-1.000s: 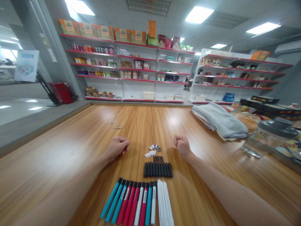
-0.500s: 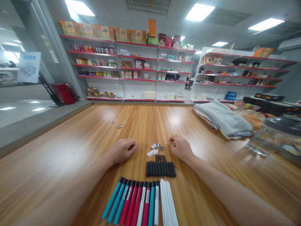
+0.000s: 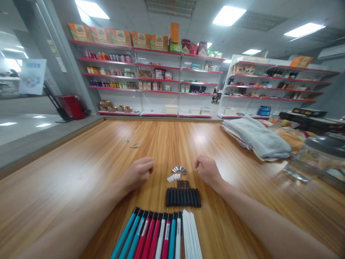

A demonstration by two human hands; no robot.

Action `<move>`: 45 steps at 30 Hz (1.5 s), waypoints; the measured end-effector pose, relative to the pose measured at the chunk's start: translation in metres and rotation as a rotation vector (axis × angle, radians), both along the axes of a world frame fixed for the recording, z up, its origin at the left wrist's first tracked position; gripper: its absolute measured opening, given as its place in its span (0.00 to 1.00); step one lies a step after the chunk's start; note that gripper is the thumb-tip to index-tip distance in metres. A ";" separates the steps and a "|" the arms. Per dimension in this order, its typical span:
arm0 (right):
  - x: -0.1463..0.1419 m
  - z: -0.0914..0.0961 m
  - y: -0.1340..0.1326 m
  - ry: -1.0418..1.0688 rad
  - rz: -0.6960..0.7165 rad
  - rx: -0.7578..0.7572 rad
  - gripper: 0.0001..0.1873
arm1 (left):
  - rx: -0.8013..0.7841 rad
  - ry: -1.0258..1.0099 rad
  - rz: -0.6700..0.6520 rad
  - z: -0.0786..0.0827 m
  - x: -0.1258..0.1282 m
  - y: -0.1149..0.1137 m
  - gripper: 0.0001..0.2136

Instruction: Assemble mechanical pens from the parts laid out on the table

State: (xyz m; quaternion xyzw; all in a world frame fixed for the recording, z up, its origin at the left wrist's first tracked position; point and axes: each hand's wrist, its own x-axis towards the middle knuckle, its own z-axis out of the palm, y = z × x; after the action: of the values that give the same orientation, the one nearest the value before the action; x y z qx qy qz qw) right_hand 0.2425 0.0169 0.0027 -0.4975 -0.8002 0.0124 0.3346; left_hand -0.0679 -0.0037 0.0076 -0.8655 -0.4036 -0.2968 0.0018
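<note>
Curled left hand [image 3: 137,174], right hand [image 3: 208,171] flank fanned metal pieces [image 3: 179,169].

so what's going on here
A person sits at a wooden table, with the left hand and right hand loosely curled and apparently empty. Between and below them lie neat rows: metal clips, small white pieces, black tubes, teal, red and white pens, and white sticks.

Left forearm [image 3: 81,216] and right forearm [image 3: 258,216] bare, extended forward, angled inward. Left hand [image 3: 138,173] loosely curled, empty. Right hand [image 3: 207,171] half-curled, empty, fingertips turned inward. Hands well apart.
</note>
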 end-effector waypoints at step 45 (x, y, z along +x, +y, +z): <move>-0.006 0.002 0.001 -0.314 0.105 -0.199 0.12 | -1.570 0.350 0.007 0.044 -0.026 -0.015 0.12</move>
State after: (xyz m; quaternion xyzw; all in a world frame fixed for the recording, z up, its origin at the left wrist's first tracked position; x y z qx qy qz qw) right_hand 0.2368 0.0181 0.0045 -0.4816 -0.8623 0.0312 0.1535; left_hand -0.0942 -0.0189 0.0515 -0.6469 -0.4912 0.2135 -0.5428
